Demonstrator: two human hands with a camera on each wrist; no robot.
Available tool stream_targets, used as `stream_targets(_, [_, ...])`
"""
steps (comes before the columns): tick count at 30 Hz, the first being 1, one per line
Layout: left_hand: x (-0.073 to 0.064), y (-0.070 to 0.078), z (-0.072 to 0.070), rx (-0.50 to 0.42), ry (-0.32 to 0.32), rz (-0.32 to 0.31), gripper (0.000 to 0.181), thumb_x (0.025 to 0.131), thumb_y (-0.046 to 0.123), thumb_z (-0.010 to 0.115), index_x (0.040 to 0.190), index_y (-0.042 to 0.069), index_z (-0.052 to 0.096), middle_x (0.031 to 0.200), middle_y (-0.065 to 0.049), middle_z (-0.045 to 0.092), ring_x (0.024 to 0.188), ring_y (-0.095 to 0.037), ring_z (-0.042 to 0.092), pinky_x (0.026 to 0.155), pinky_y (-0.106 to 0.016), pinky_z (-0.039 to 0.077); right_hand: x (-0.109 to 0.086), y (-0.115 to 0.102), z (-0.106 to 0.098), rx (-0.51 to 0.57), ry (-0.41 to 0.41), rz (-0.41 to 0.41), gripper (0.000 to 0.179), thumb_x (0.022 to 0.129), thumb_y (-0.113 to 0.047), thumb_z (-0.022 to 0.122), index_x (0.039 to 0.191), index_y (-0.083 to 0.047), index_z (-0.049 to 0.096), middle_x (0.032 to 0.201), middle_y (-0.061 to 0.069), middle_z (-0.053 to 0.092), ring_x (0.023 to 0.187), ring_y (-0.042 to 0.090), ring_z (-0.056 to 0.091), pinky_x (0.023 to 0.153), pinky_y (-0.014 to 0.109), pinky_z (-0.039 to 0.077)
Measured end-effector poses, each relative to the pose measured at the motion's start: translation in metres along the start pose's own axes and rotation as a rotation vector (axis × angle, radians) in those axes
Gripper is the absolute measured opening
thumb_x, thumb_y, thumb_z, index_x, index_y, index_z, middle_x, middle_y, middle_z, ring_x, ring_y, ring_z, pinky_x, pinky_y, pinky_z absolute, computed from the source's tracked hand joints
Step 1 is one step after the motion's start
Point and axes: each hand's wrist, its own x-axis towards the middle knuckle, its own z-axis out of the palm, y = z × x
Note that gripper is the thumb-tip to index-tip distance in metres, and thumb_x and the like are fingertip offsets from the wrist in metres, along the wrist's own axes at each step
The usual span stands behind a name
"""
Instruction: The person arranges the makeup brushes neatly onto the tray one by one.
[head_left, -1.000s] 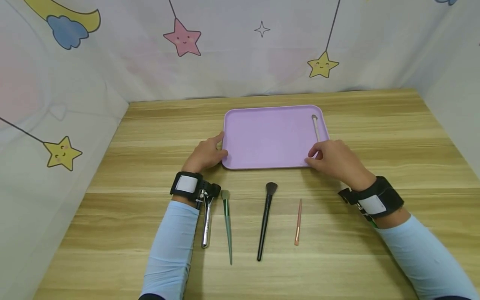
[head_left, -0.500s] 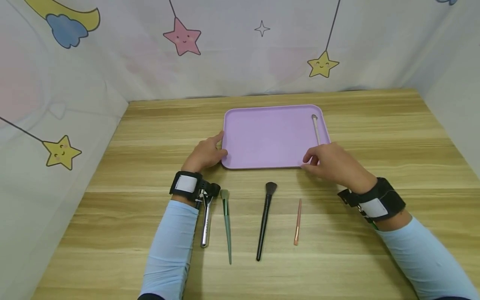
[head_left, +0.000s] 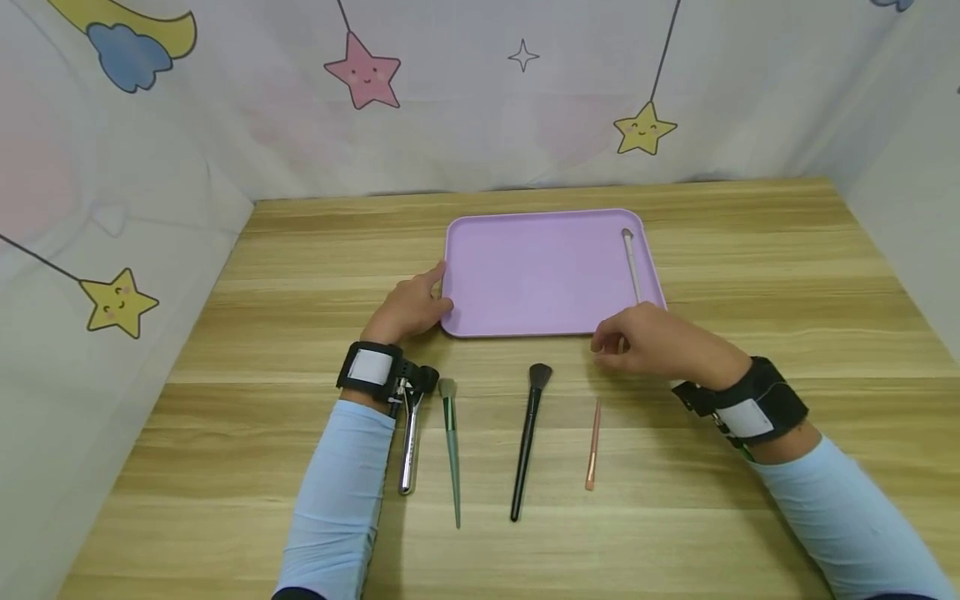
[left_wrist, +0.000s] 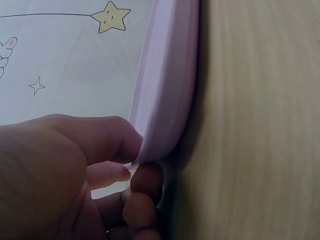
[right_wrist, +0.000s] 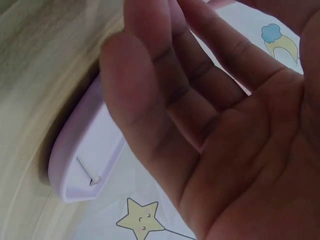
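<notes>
A lilac tray (head_left: pixel 536 271) lies at the back of the wooden table. My left hand (head_left: pixel 408 310) pinches its left rim near the front corner; in the left wrist view the thumb (left_wrist: pixel 112 137) is on the rim, with fingertips below it. Inside the tray, along the right side, lies a slim white makeup brush (head_left: pixel 632 265). My right hand (head_left: pixel 654 340) hovers by the front right corner, fingers loosely bent, holding nothing. Nearest it on the table is a thin pink makeup brush (head_left: pixel 593 446). Left of that lies a large black makeup brush (head_left: pixel 527 446).
Further left are a green makeup brush (head_left: pixel 453 454) and a silver-handled brush (head_left: pixel 409 442), the latter beside my left wrist strap, its head partly hidden. A white cloth backdrop (head_left: pixel 480 142) with printed stars rises behind and beside the table.
My right hand has left the tray's right front area and moved toward me and slightly left, above the pink brush. The left hand keeps its place on the rim.
</notes>
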Motion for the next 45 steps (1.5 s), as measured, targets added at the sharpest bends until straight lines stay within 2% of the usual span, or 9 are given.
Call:
stream_targets(8, [0.001, -0.001, 0.0, -0.006, -0.002, 0.002, 0.075, 0.096, 0.024, 0.053, 0.162, 0.012, 0.02, 0.078, -0.01, 0.046, 0.054, -0.015, 0.033, 0.058, -0.033, 0.034, 0.0, 0.0, 0.004, 0.037, -0.095, -0.009, 0.014, 0.087, -0.008, 0.073, 0.1, -0.004, 0.076, 0.082, -0.005, 0.065, 0.077, 0.009, 0.06, 0.071, 0.032, 0.052])
stream_targets(12, [0.002, -0.001, 0.0, -0.013, -0.003, -0.002, 0.075, 0.096, 0.024, 0.053, 0.162, 0.013, 0.02, 0.075, -0.008, 0.042, 0.054, -0.015, 0.033, 0.058, -0.033, 0.034, 0.0, -0.003, 0.007, 0.07, -0.122, -0.032, 0.015, 0.085, -0.006, 0.073, 0.101, -0.004, 0.075, 0.084, -0.005, 0.067, 0.079, 0.01, 0.062, 0.072, 0.033, 0.053])
stream_targets(19, [0.001, -0.002, 0.001, -0.016, -0.004, -0.003, 0.075, 0.096, 0.024, 0.053, 0.162, 0.013, 0.02, 0.081, -0.012, 0.047, 0.056, -0.016, 0.034, 0.061, -0.034, 0.036, -0.001, -0.01, 0.015, 0.085, -0.171, -0.107, 0.019, 0.081, -0.004, 0.077, 0.1, -0.006, 0.075, 0.092, -0.001, 0.066, 0.084, 0.014, 0.062, 0.075, 0.032, 0.052])
stream_targets(26, [0.0, -0.001, 0.0, -0.026, -0.002, -0.005, 0.075, 0.096, 0.025, 0.054, 0.162, 0.013, 0.02, 0.082, -0.012, 0.048, 0.058, -0.017, 0.035, 0.062, -0.034, 0.036, -0.003, -0.017, 0.024, 0.075, -0.201, -0.124, 0.02, 0.076, -0.001, 0.076, 0.091, -0.014, 0.074, 0.092, -0.004, 0.06, 0.084, 0.014, 0.056, 0.077, 0.032, 0.05])
stream_targets(29, [0.001, -0.001, 0.0, -0.023, -0.001, -0.006, 0.075, 0.096, 0.025, 0.053, 0.162, 0.013, 0.02, 0.083, -0.012, 0.048, 0.058, -0.017, 0.035, 0.063, -0.034, 0.036, -0.003, -0.02, 0.027, 0.068, -0.225, -0.113, 0.024, 0.07, -0.002, 0.076, 0.087, -0.018, 0.072, 0.091, -0.006, 0.058, 0.082, 0.012, 0.055, 0.074, 0.031, 0.049])
stream_targets(32, [0.001, -0.001, 0.0, -0.022, 0.001, -0.006, 0.075, 0.096, 0.024, 0.054, 0.162, 0.013, 0.02, 0.085, -0.013, 0.049, 0.057, -0.017, 0.034, 0.062, -0.035, 0.036, -0.002, -0.023, 0.029, 0.035, -0.237, -0.111, 0.022, 0.071, -0.005, 0.077, 0.081, -0.024, 0.07, 0.089, -0.009, 0.056, 0.079, 0.01, 0.053, 0.071, 0.03, 0.047])
stream_targets(36, [0.001, 0.0, 0.0, -0.013, 0.002, -0.006, 0.075, 0.096, 0.024, 0.054, 0.162, 0.013, 0.02, 0.088, -0.015, 0.051, 0.057, -0.017, 0.033, 0.062, -0.034, 0.035, -0.002, -0.025, 0.031, -0.018, -0.214, -0.133, 0.021, 0.072, -0.01, 0.081, 0.074, -0.027, 0.068, 0.085, -0.012, 0.054, 0.076, 0.007, 0.052, 0.07, 0.03, 0.045])
stream_targets(41, [0.001, 0.0, 0.001, -0.006, 0.001, -0.001, 0.075, 0.097, 0.024, 0.053, 0.162, 0.013, 0.02, 0.102, -0.017, 0.056, 0.058, -0.017, 0.034, 0.063, -0.034, 0.035, -0.003, -0.032, 0.034, -0.03, -0.21, -0.168, 0.021, 0.071, -0.015, 0.084, 0.075, -0.03, 0.069, 0.083, -0.016, 0.056, 0.078, 0.003, 0.055, 0.075, 0.035, 0.04])
stream_targets(45, [0.0, -0.001, 0.0, -0.005, 0.001, 0.004, 0.075, 0.096, 0.024, 0.053, 0.162, 0.012, 0.02, 0.093, -0.016, 0.054, 0.058, -0.017, 0.034, 0.063, -0.034, 0.035, -0.002, -0.035, 0.037, -0.059, -0.193, -0.216, 0.021, 0.072, -0.014, 0.084, 0.074, -0.03, 0.07, 0.082, -0.017, 0.055, 0.076, 0.003, 0.054, 0.074, 0.037, 0.039])
